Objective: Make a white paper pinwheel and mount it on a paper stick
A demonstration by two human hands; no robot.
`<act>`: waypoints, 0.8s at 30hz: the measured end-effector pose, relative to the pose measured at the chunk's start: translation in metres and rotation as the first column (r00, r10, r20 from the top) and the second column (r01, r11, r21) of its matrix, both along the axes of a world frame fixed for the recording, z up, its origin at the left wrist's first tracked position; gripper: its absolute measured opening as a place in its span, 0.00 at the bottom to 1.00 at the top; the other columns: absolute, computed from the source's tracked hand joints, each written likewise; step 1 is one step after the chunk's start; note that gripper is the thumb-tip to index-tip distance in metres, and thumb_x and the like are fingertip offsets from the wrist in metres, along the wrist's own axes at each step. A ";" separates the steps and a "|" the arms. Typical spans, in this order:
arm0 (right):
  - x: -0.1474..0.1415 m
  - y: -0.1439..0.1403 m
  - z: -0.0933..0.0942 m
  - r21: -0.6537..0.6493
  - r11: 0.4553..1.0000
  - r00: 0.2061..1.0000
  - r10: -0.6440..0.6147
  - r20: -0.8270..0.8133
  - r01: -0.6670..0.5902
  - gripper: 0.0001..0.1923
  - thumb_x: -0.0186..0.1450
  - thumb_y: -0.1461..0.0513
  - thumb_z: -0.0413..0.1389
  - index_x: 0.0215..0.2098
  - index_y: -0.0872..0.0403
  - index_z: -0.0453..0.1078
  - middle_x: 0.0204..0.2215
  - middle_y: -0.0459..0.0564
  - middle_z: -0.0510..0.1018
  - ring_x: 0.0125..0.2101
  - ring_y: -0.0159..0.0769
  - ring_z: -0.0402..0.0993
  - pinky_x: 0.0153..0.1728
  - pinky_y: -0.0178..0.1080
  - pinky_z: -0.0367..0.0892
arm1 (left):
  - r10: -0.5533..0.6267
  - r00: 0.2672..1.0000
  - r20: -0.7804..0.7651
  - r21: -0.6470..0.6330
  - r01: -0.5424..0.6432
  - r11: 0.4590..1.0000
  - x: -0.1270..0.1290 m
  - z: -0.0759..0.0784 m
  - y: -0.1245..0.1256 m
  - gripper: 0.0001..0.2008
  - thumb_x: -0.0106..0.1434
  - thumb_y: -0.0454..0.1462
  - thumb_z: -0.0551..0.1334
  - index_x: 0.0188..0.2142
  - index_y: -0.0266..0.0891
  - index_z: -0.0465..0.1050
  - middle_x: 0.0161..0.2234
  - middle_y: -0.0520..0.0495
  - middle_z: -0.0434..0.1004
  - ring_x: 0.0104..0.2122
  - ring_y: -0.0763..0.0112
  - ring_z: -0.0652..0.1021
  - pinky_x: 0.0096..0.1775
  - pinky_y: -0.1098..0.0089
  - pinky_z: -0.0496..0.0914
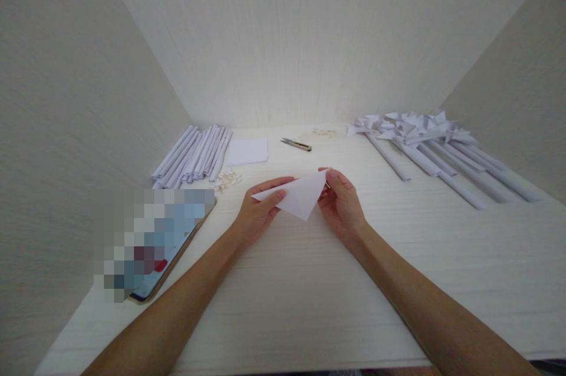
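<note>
A white sheet of paper folded into a triangle (299, 194) is held just above the pale wooden table (309, 293) near its middle. My left hand (259, 211) pinches its left corner, thumb on top. My right hand (340, 202) grips the upper right corner with the fingers curled around the edge. Both hands are shut on the same folded paper.
Several rolled white paper tubes (194, 155) lie at the back left beside a stack of square sheets (247, 151). Small snips (296, 144) lie at the back. Finished paper pinwheels on tubes (424, 140) fill the back right. A tablet (154, 240) rests at the left.
</note>
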State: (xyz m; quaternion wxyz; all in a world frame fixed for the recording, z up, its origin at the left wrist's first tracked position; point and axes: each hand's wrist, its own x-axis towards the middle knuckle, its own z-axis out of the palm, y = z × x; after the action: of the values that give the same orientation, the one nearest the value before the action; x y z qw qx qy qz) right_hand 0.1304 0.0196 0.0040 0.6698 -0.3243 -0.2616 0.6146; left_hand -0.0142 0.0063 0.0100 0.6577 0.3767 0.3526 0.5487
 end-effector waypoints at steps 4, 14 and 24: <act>0.000 0.000 0.001 -0.005 1.000 0.999 -0.030 -0.022 0.030 0.11 0.43 0.58 0.64 0.23 0.54 0.73 0.19 0.40 0.67 0.19 0.21 0.58 0.18 0.28 0.56 | -0.002 1.000 -0.017 0.022 0.002 1.000 0.001 0.000 0.000 0.12 0.44 0.34 0.68 0.32 0.37 0.77 0.36 0.44 0.79 0.34 0.71 0.76 0.39 0.72 0.69; 0.003 0.003 -0.001 0.005 0.997 0.997 -0.078 -0.010 0.078 0.09 0.43 0.59 0.64 0.21 0.54 0.71 0.18 0.40 0.67 0.19 0.21 0.58 0.20 0.29 0.59 | 0.013 0.998 -0.063 0.033 -0.011 0.999 0.001 0.001 -0.001 0.12 0.44 0.35 0.68 0.31 0.37 0.78 0.36 0.44 0.79 0.34 0.70 0.76 0.37 0.72 0.70; 0.004 0.006 -0.005 0.013 0.994 0.994 -0.105 0.004 0.105 0.07 0.44 0.61 0.64 0.21 0.54 0.71 0.22 0.43 0.72 0.20 0.21 0.59 0.19 0.29 0.60 | 0.024 0.997 -0.078 0.016 -0.023 1.000 0.002 0.000 0.000 0.12 0.43 0.35 0.68 0.31 0.37 0.77 0.36 0.43 0.79 0.33 0.71 0.76 0.36 0.73 0.69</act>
State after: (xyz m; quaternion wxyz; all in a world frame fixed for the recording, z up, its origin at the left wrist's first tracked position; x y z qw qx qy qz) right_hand 0.1339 0.0255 -0.0007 0.7025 -0.3348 -0.2499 0.5761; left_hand -0.0121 0.0061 0.0098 0.6342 0.3986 0.3783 0.5439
